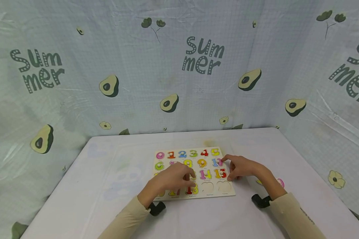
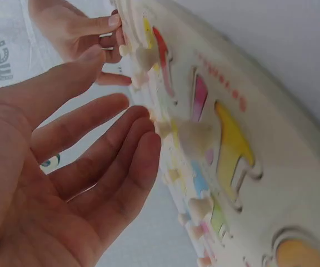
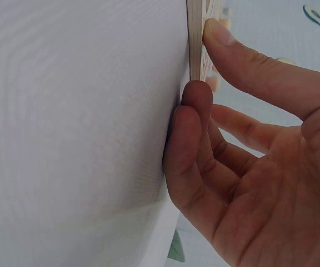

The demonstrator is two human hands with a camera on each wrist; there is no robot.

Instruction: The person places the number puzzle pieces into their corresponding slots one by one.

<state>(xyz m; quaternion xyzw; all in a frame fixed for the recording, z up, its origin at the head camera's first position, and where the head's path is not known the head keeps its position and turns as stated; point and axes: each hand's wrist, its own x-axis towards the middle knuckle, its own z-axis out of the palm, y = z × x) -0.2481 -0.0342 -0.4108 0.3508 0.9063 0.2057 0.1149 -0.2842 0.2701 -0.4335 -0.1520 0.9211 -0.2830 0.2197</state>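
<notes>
A wooden number puzzle board (image 1: 197, 196) lies on the table, bearing colourful number pieces with small pegs. Two recesses in its front row, at the right, hold no piece. My left hand (image 1: 173, 177) hovers above the front middle of the board, fingers loosely bent and holding nothing. In the left wrist view, its fingertips come close to the pegs beside a yellow piece (image 2: 235, 150). At the board's right edge, my right hand (image 1: 242, 167) holds the board, thumb (image 3: 218, 33) on the top face and fingertips low against the side.
Loose number pieces, one with a pink part (image 1: 280, 182), lie on the table right of the board, partly hidden by my right forearm. The white-covered table (image 1: 113, 172) meets a hanging sheet (image 1: 131, 83) printed with avocados at its back. Dark wrist devices sit under both sleeves.
</notes>
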